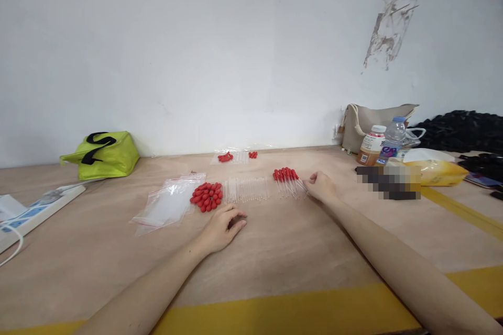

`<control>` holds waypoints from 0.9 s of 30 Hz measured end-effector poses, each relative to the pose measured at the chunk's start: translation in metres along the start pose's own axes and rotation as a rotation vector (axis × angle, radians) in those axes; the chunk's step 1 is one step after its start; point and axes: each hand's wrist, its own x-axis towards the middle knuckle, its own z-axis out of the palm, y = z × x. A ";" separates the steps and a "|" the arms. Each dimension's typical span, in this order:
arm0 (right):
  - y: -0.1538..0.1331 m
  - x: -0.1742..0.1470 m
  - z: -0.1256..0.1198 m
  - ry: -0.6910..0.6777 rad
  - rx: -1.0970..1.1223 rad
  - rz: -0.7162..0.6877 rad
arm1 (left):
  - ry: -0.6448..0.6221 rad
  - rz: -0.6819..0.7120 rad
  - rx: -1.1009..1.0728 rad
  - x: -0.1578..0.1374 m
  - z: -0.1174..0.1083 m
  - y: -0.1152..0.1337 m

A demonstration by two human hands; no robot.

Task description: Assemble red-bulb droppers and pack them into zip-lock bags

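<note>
Droppers with red bulbs [286,177] lie in a row right of centre on the wooden table [275,251]. Going from the left: empty plastic bags [167,204], a pile of red rubber bulbs [207,197], bare glass tubes [247,189]. The left hand [223,227] rests loosely curled and holds nothing, just before the bulbs. The right hand [320,187] touches the droppers' glass ends, fingers bent. The near table stays free up to the yellow edge stripe [283,311].

Bare table [275,251] ahead; red bulbs [206,196] block left
</note>
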 end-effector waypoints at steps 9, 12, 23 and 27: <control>0.009 0.010 0.003 -0.051 0.078 -0.023 | 0.001 0.006 -0.004 0.001 -0.001 0.000; 0.008 0.014 0.002 -0.054 0.108 0.023 | 0.002 0.001 -0.006 0.002 -0.002 0.001; -0.004 0.030 0.012 -0.133 0.215 0.077 | -0.007 -0.006 -0.019 0.000 -0.003 0.002; -0.008 0.027 0.019 -0.182 0.272 0.078 | -0.005 -0.005 -0.024 0.001 -0.004 0.003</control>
